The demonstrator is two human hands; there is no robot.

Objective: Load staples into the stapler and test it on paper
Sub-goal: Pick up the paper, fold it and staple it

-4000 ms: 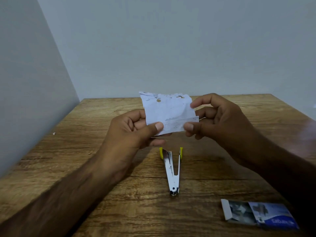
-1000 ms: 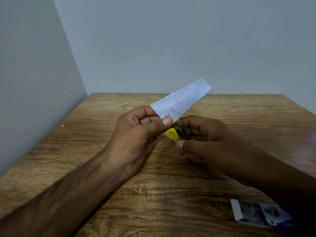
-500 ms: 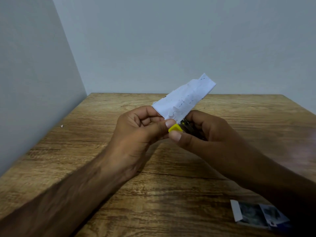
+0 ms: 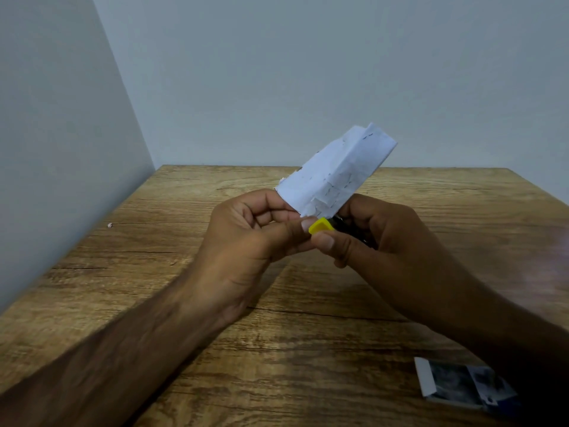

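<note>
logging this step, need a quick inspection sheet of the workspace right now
surface: wooden table, grain and cracks visible, a small pale speck near its left edge
job's things: folded paper held up, its lower edge at the stapler; only the stapler's yellow tip and some dark metal show; staple box lies open at the near right
clutter: nothing seen beyond the speck
grippers: left hand pinches the paper's lower end; right hand is closed around the stapler
cables: nothing seen
surroundings: plain grey walls behind and to the left, meeting at a corner
</note>
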